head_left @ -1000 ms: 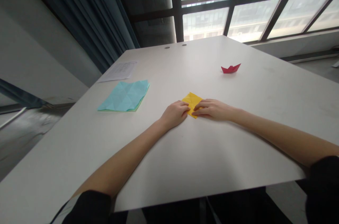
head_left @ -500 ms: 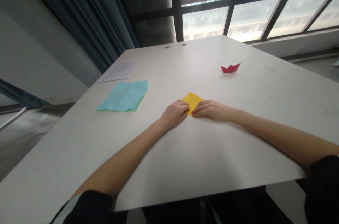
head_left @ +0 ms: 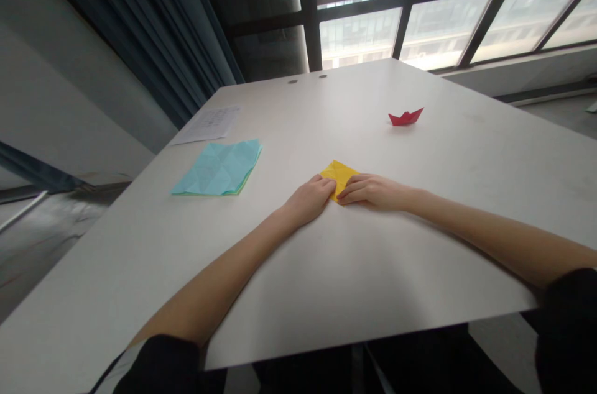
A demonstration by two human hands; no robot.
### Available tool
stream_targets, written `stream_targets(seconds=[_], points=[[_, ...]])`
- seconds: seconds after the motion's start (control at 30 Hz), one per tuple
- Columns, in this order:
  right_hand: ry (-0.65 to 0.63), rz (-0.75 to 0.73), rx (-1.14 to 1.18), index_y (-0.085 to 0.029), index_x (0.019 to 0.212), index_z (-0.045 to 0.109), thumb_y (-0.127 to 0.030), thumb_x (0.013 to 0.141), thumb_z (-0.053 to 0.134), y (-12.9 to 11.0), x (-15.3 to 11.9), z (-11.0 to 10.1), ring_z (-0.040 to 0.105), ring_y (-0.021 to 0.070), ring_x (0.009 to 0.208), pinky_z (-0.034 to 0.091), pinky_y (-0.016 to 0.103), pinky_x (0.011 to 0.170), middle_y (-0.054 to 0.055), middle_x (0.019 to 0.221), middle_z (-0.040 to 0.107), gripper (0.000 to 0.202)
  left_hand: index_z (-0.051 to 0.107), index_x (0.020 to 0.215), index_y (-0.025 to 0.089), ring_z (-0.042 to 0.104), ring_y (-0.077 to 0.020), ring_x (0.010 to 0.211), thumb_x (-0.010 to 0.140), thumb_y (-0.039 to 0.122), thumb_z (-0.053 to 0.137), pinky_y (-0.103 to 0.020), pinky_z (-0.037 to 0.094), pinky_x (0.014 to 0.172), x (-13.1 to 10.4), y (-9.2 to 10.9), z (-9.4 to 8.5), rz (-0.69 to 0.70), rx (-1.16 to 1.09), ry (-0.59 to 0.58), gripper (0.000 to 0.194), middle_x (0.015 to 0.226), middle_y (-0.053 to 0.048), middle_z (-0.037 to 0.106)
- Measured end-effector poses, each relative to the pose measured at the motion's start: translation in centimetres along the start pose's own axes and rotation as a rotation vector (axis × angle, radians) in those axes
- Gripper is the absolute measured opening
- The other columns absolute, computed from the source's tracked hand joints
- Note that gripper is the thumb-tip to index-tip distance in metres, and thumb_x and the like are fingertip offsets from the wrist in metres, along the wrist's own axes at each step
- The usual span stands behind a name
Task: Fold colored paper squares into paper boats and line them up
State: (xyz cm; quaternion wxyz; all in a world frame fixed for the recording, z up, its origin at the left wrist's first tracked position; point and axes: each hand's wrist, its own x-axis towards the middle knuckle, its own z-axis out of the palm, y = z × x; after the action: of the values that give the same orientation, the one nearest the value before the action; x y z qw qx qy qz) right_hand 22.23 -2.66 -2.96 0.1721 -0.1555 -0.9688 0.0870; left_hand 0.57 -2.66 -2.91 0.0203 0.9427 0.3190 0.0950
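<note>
A small yellow square of folded origami paper (head_left: 340, 174) lies on the white table with one corner pointing away from me. My left hand (head_left: 311, 198) is closed over its left side, fingers curled on the paper. From the right, my right hand (head_left: 373, 192) presses on the near right part, its fingers together on the paper. Both sets of fingertips almost meet near the lower corner and cover part of the sheet. Crease lines show on its exposed upper face.
A stack of creased light blue paper (head_left: 219, 167) with green beneath lies to the left. Behind it is a printed white sheet (head_left: 209, 125). A red paper boat (head_left: 405, 117) stands at the back right of the white table (head_left: 298, 294). Windows and a blue curtain (head_left: 153, 27) are beyond.
My left fingers have shifted slightly to the right on the yellow paper, covering a bit more of it. My right hand stays nearly still. The other things are unmoved.
</note>
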Motion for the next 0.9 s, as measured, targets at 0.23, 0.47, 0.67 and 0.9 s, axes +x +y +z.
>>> stream_targets(seconds=[0.23,0.47,0.67,0.9], points=[[0.007,0.013,0.017,-0.018,0.102,0.065,-0.020,0.090,0.041,-0.1,0.0,0.2,0.056,0.0172,0.098,0.046,0.033,0.086,0.007,0.103,0.068,0.027,0.053,0.093,0.014,0.048,-0.0187,0.089,0.089,0.016,0.038,-0.030,0.044,0.082,0.3,1.1,-0.5,-0.023,0.091,-0.075,0.016,0.098,-0.007,0.057],[0.011,0.018,0.036,-0.019,0.100,0.066,-0.018,0.089,0.041,-0.1,0.1,0.0,0.057,0.0163,0.097,0.046,0.032,0.085,0.006,0.102,0.068,0.027,0.055,0.095,0.020,0.050,-0.0199,0.088,0.088,0.020,0.042,-0.028,0.046,0.069,0.0,1.9,-1.4,-0.118,0.142,-0.098,0.014,0.094,-0.007,0.056],[0.026,0.046,0.065,-0.018,0.101,0.066,-0.018,0.089,0.042,-0.3,0.1,-0.2,0.057,0.0165,0.097,0.047,0.032,0.084,0.006,0.101,0.068,0.027,0.060,0.093,0.017,0.057,-0.0209,0.080,0.086,0.014,0.041,-0.026,0.046,0.059,-0.3,2.4,-2.0,-0.255,0.286,-0.135,0.020,0.085,-0.010,0.060],[0.046,0.038,0.090,-0.019,0.100,0.066,-0.018,0.088,0.043,-0.2,0.0,-0.2,0.058,0.0164,0.095,0.048,0.032,0.084,0.006,0.101,0.069,0.026,0.069,0.078,0.012,0.063,-0.0254,0.073,0.086,0.023,0.043,-0.030,0.046,0.056,-0.6,2.8,-2.5,-0.502,0.351,-0.172,0.029,0.076,-0.015,0.067]])
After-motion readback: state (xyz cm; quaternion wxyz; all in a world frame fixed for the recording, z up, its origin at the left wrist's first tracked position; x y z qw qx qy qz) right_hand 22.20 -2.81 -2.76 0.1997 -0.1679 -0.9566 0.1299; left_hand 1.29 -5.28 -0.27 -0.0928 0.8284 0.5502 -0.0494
